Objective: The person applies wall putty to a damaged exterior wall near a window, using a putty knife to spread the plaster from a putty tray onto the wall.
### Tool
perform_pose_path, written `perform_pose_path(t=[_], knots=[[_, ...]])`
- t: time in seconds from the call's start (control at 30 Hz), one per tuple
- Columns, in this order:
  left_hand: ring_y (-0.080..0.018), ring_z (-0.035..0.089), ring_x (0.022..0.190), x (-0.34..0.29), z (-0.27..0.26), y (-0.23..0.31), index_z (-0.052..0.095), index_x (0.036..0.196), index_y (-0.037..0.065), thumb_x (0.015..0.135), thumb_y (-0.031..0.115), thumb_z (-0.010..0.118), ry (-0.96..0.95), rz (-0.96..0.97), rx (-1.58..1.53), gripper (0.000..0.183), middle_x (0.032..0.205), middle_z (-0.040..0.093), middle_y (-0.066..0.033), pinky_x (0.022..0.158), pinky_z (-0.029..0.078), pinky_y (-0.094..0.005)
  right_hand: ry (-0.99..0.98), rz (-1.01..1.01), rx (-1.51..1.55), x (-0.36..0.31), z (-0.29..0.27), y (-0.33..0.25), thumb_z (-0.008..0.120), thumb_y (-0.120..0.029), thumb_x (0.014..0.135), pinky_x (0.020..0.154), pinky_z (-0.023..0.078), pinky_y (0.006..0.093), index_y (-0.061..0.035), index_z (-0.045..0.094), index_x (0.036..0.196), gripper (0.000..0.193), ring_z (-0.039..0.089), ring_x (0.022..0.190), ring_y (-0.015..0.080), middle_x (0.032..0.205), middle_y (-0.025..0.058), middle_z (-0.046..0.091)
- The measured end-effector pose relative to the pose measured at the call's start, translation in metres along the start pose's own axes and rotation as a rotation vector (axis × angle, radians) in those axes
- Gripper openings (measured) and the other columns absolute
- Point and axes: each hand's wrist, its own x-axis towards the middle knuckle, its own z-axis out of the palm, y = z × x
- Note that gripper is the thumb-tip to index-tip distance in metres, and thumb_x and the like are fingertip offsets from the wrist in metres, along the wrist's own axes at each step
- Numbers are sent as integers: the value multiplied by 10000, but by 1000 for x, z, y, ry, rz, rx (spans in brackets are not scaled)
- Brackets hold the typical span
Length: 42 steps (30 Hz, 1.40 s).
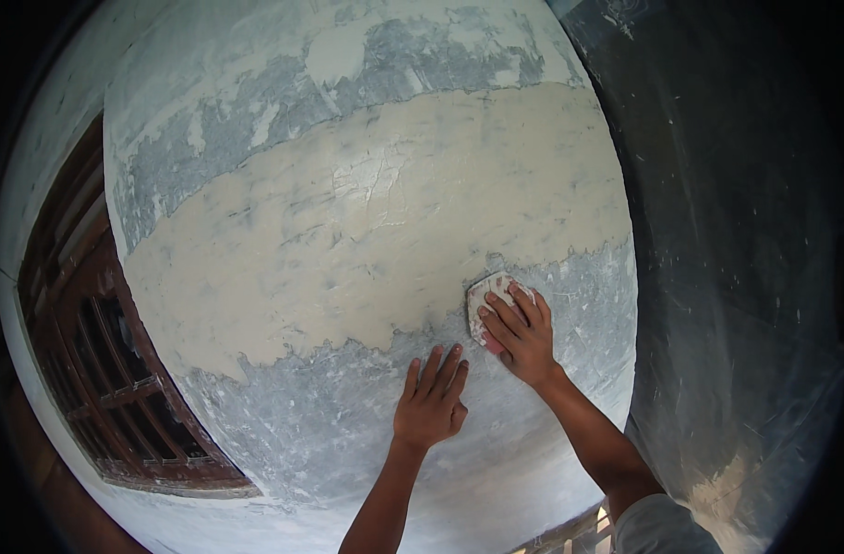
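My right hand [527, 340] presses a flat, putty-smeared block [476, 299] with a pinkish lower edge against the wall, its fingers laid over the block's face. The block sits at the lower border of a wide band of cream putty [293, 231], which looks wet and shiny near its middle. Lower and to the left, my left hand [428, 406] is held with fingers spread and nothing in it. Its fingertips point up toward the grey wall surface [330, 425]; whether they touch it I cannot tell.
A brown wooden window frame [131, 397] with bars is set in the wall at the left. Along the right hangs a dark sheet [717, 305] with pale spots. Paler patches of filler [337, 54] mark the upper wall. Light slats [579, 534] show at the bottom.
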Motion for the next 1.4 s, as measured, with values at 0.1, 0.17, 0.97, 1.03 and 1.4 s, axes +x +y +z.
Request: perform_pose_path(t=[0.1, 0.17, 0.97, 1.03, 1.4], knots=[[-256, 392, 1469, 0, 1, -1, 628, 1313, 153, 878, 248, 463, -17, -5, 21, 475, 1530, 509, -33, 1260, 153, -484, 53, 14, -12, 21, 1, -1, 687, 10, 742, 1150, 307, 523, -174, 666, 1288, 577, 459, 1386, 311, 1443, 3, 584], [-256, 394, 1468, -1, 2, -1, 630, 1309, 156, 877, 246, 466, -14, -2, 23, 470, 1527, 512, -31, 1261, 151, -484, 48, 20, -12, 30, 1, -3, 691, 3, 745, 1149, 306, 522, -176, 668, 1285, 569, 460, 1385, 313, 1441, 2, 586], [-258, 421, 1451, -1, 4, -1, 653, 1260, 140, 882, 232, 461, 43, 0, -7, 433, 1495, 547, -41, 1244, 195, -493, 114, 150, -10, 31, 5, -19, 665, 14, 740, 1110, 329, 550, -127, 679, 1263, 541, 465, 1363, 353, 1415, 53, 604], [-264, 422, 1450, 0, 4, 0, 649, 1263, 136, 877, 230, 470, 34, 4, -9, 436, 1498, 544, -44, 1238, 205, -498, 57, 178, -10, 33, 8, -18, 665, 16, 737, 1110, 331, 547, -126, 675, 1266, 548, 460, 1367, 351, 1409, 58, 608], [-332, 445, 1429, -2, 5, -2, 632, 1267, 96, 846, 203, 500, 33, 11, -69, 454, 1486, 548, -99, 1204, 240, -559, 101, 188, -9, 30, 9, -22, 649, 5, 750, 1121, 316, 546, -135, 683, 1268, 538, 456, 1375, 343, 1428, 39, 596]])
